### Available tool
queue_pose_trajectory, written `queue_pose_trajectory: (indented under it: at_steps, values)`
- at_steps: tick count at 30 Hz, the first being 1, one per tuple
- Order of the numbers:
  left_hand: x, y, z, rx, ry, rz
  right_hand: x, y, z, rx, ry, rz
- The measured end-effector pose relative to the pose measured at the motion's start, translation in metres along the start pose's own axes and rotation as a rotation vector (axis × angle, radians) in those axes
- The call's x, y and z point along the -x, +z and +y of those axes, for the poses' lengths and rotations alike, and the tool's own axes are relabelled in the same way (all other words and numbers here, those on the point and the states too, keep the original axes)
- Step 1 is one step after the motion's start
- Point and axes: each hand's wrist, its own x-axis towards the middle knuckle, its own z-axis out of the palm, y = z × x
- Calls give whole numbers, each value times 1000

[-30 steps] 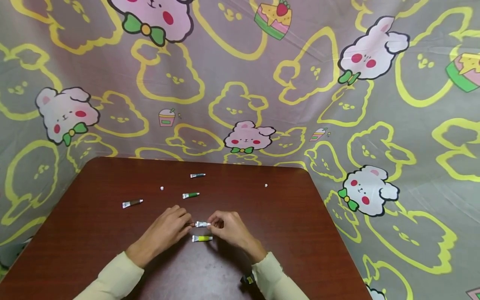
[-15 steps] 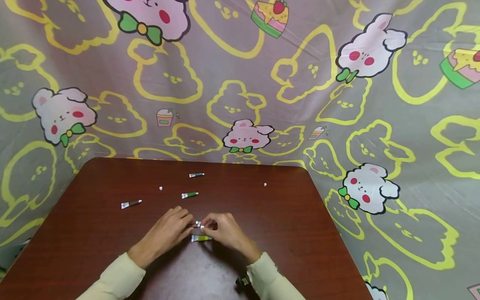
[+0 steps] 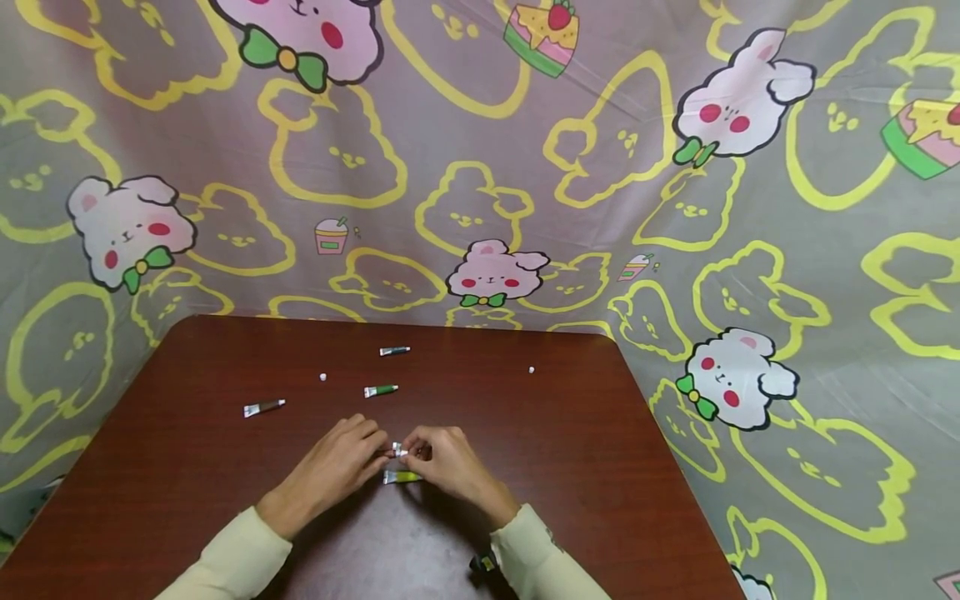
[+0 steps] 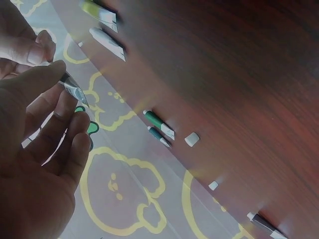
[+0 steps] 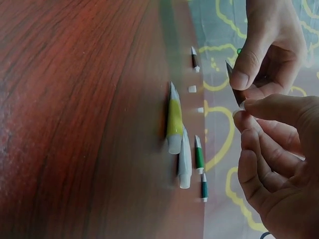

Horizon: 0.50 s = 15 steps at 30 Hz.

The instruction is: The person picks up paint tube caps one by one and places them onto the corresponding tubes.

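Above the table, my left hand (image 3: 337, 462) holds a small dark reddish-brown paint tube (image 5: 237, 93) with a silver tail. My right hand (image 3: 453, 467) pinches its other end; in the right wrist view, thumb and fingertips meet at a whitish tip, mostly covered. In the left wrist view the tube's silver tail (image 4: 76, 93) sticks out beyond my left fingers. On the table under the hands lies a white paint tube (image 5: 184, 162), partly hidden in the head view. Beside it lies a yellow paint tube (image 5: 175, 122).
Farther back lie a green tube (image 3: 382, 390), a dark teal tube (image 3: 394, 351) and a brown tube (image 3: 265, 407). Small white caps (image 3: 323, 377) are scattered about. A black object (image 3: 482, 564) sits by the right sleeve. A patterned cloth (image 3: 480, 150) hangs behind the table (image 3: 585, 467).
My right hand has moved slightly left, closer to the left hand, and covers more of the white tube in the head view. Since half a second ago little differs.
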Motion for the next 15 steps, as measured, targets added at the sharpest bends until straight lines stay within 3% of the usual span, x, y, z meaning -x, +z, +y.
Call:
queue_pose_trajectory:
  at_steps: [15]
  values:
    - [2,-2,1,30,19,43,-1,5,-2,67,-2,-16]
